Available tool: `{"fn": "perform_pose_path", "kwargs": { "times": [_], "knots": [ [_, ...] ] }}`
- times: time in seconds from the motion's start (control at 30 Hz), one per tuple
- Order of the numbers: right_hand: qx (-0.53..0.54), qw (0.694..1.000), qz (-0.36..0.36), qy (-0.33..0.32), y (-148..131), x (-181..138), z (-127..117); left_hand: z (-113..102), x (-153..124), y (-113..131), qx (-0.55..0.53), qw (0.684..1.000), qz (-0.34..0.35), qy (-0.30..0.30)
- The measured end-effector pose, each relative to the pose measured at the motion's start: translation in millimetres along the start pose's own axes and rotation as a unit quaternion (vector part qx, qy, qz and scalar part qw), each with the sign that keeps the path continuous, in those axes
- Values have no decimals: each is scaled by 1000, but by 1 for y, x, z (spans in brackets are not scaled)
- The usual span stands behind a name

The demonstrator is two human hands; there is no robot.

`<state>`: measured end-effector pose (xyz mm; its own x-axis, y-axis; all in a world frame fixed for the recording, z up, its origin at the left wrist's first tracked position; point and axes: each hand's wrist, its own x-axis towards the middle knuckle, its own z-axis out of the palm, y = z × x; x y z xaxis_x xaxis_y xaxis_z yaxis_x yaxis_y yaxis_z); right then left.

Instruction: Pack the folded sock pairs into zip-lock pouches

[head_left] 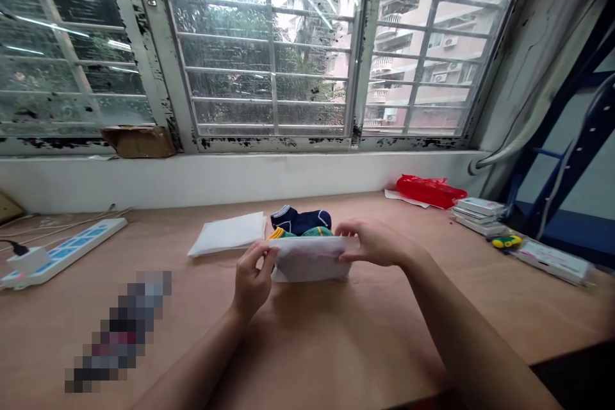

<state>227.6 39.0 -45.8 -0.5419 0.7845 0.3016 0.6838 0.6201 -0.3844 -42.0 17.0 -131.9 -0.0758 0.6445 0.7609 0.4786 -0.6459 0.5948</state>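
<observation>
Both my hands hold up a white translucent plastic bag [312, 261] at the middle of the wooden desk [336, 333]. My left hand [252, 278] pinches its left end between fingers and thumb. My right hand [377, 243] grips its upper right edge. Directly behind the bag lie a navy sock [300, 220] and a green sock with yellow trim [300, 232], partly hidden by it. To the left of the socks lies a flat stack of white sheets or bags [228, 234], and my left hand is the nearer one to it.
A white power strip [62, 250] with a black plug lies at the left, near a pixelated blurred object [118, 333]. At the back right are a red plastic bag [429, 191], stacked boxes [480, 216], a yellow-green object [507, 241] and a white box [552, 261]. A barred window [269, 45] runs behind the desk.
</observation>
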Motion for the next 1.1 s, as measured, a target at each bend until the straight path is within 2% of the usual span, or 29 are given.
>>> {"fn": "perform_pose_path", "kwargs": {
  "times": [0.07, 0.13, 0.3, 0.4, 0.5, 0.57, 0.63, 0.7, 0.8, 0.87, 0.93, 1.1],
  "knots": [
    [66, 997, 27, 23, 16, 2, 16, -4, 3, -7, 14, 999, -44, 25],
    [140, 987, 39, 74, 25, 4, 36, -6, 4, -11, 25, 996, -73, 36],
    [262, 950, 63, 155, 28, 9, 69, -8, 5, -14, 55, 992, -95, 61],
    [226, 952, 52, 199, 27, 8, 72, -16, 9, -13, 119, 990, -16, 77],
    [174, 957, 21, 229, 27, 6, 73, -25, 14, -4, 220, 958, 151, 102],
    [170, 958, 0, 233, 24, 6, 73, -27, 18, 10, 272, 926, 255, 60],
    [187, 955, -26, 228, 19, 5, 74, -21, 22, 29, 289, 905, 311, -26],
    [210, 952, -54, 216, 12, 4, 76, -8, 25, 49, 283, 899, 317, -107],
    [211, 950, -87, 211, 6, 2, 78, 13, 28, 66, 261, 904, 278, -193],
    [191, 951, -96, 226, 5, 2, 79, 24, 28, 68, 242, 913, 247, -216],
    [175, 950, -98, 237, 6, 1, 78, 30, 27, 66, 227, 924, 223, -211],
    [154, 953, -100, 242, 9, 0, 77, 31, 23, 68, 209, 936, 202, -199]
  ]
}}
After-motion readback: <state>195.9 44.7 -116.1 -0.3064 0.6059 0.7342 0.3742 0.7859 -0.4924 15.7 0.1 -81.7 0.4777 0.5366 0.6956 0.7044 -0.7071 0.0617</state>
